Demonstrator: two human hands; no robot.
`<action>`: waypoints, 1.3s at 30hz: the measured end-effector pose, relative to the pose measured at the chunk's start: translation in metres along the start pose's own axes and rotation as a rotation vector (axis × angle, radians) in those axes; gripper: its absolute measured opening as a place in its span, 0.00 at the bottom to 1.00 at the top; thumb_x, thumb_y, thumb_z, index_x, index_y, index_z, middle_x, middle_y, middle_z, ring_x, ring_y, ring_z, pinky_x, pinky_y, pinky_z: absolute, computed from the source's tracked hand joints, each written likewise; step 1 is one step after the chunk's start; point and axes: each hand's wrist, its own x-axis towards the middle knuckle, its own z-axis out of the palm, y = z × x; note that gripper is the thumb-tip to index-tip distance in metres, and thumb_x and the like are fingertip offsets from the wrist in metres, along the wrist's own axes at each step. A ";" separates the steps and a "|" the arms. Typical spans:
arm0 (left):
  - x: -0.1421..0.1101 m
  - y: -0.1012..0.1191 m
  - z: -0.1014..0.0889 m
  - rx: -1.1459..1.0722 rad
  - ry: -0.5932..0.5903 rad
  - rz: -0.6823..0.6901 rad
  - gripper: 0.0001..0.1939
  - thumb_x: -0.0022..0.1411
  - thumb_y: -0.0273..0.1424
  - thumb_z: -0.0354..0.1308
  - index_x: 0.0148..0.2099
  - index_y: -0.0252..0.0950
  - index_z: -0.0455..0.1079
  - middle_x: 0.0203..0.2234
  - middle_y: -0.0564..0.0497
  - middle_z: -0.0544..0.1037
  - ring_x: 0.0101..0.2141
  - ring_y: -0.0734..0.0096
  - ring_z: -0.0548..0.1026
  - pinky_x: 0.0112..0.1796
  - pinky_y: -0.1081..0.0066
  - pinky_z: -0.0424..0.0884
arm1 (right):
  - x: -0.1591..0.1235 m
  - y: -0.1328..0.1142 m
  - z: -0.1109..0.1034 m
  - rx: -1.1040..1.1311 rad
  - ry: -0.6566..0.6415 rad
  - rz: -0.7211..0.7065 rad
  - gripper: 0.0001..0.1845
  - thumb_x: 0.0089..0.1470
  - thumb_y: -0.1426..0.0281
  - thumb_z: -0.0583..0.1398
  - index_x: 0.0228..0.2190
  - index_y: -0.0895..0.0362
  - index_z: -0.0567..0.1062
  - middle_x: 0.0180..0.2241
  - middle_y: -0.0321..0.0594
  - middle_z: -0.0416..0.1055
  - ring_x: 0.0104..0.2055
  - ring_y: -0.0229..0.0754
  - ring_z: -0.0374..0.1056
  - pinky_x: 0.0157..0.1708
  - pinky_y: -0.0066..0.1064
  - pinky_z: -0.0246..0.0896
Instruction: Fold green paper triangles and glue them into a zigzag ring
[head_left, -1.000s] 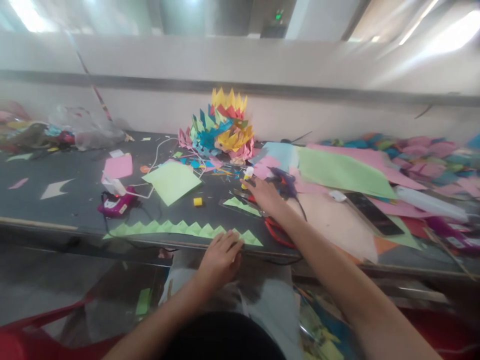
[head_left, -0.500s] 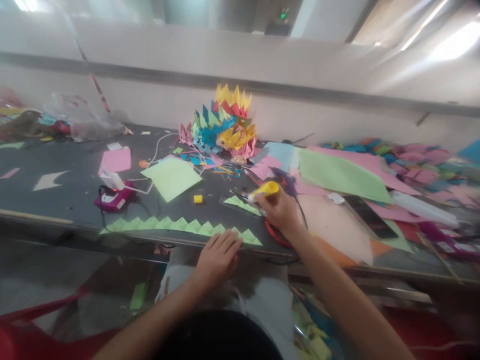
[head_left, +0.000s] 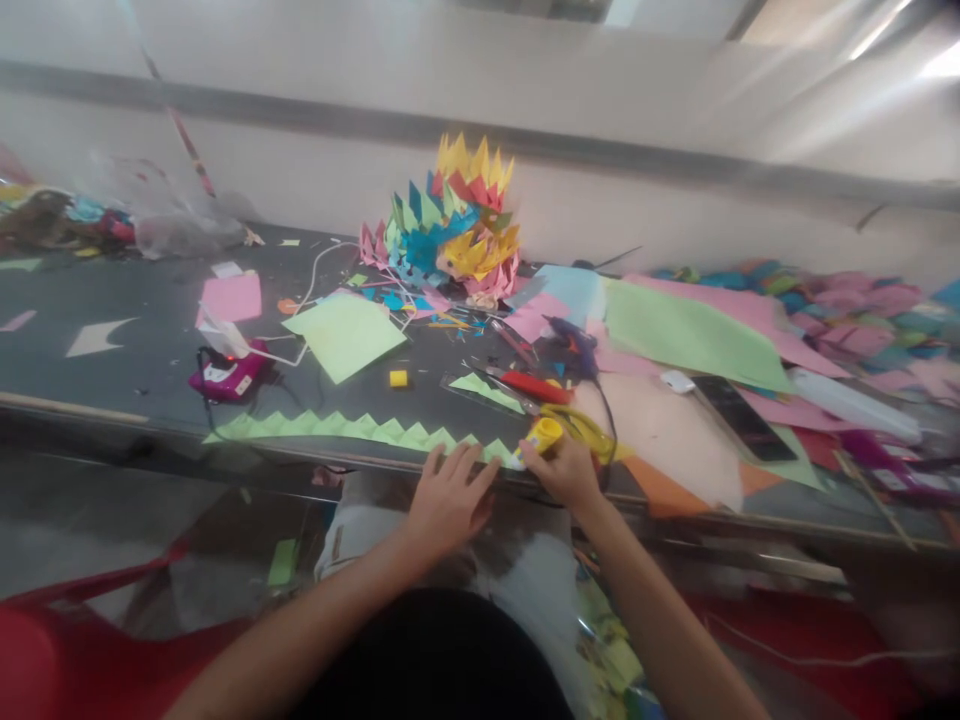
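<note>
A long strip of green folded paper points (head_left: 360,430) lies along the table's front edge. My left hand (head_left: 450,500) rests on its right part, fingers spread out and pressing down. My right hand (head_left: 566,470) is closed round a yellow glue stick (head_left: 545,433), whose white end touches or nearly touches the strip's right tip. The small yellow cap (head_left: 398,378) stands apart, behind the strip. Just beyond my right hand lie red-handled scissors (head_left: 536,385) and a yellow looped handle (head_left: 581,425). A green paper piece (head_left: 484,390) sits beside the blades.
A colourful folded-paper model (head_left: 450,230) stands at the back. A green square sheet (head_left: 345,335), a purple power socket (head_left: 231,378) with cables, a glue gun (head_left: 574,345), large paper sheets (head_left: 697,335) and a phone (head_left: 739,418) cover parts of the dark table.
My right hand has brought the glue stick down and nearer, to the strip's right end, uncovering the red scissors. My left hand stays on the strip with its fingers spread wider. The view has tilted down.
</note>
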 end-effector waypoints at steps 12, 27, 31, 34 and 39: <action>0.000 0.002 0.000 0.033 0.012 -0.022 0.18 0.62 0.34 0.51 0.54 0.41 0.65 0.51 0.45 0.70 0.52 0.58 0.66 0.54 0.53 0.56 | -0.001 0.001 0.002 -0.073 -0.029 -0.012 0.14 0.48 0.57 0.53 0.22 0.53 0.62 0.15 0.34 0.63 0.18 0.39 0.59 0.20 0.29 0.50; 0.007 0.006 -0.009 -0.001 0.021 -0.046 0.15 0.63 0.35 0.50 0.50 0.40 0.67 0.48 0.45 0.72 0.49 0.59 0.67 0.51 0.54 0.59 | 0.001 -0.003 -0.004 -0.101 -0.116 -0.012 0.14 0.50 0.56 0.53 0.25 0.54 0.66 0.18 0.36 0.66 0.20 0.41 0.62 0.21 0.29 0.51; 0.028 0.004 -0.017 -0.006 -0.027 -0.035 0.10 0.64 0.33 0.50 0.39 0.37 0.71 0.43 0.47 0.74 0.44 0.61 0.70 0.44 0.59 0.64 | 0.000 -0.006 -0.001 -0.072 -0.136 0.021 0.17 0.51 0.54 0.52 0.23 0.54 0.65 0.16 0.36 0.65 0.19 0.40 0.61 0.20 0.29 0.51; 0.051 -0.003 -0.023 -0.013 -0.179 0.020 0.06 0.61 0.29 0.53 0.35 0.35 0.71 0.39 0.47 0.75 0.42 0.61 0.71 0.40 0.64 0.66 | 0.001 -0.003 -0.004 -0.102 -0.163 0.027 0.15 0.49 0.55 0.53 0.23 0.54 0.65 0.17 0.36 0.65 0.20 0.41 0.62 0.22 0.30 0.51; 0.093 -0.017 -0.029 -0.101 -0.485 0.132 0.09 0.56 0.28 0.58 0.41 0.37 0.70 0.37 0.49 0.77 0.41 0.63 0.73 0.36 0.69 0.67 | 0.001 0.008 -0.020 0.016 -0.077 0.148 0.15 0.46 0.55 0.54 0.22 0.54 0.64 0.18 0.36 0.65 0.21 0.41 0.61 0.21 0.31 0.54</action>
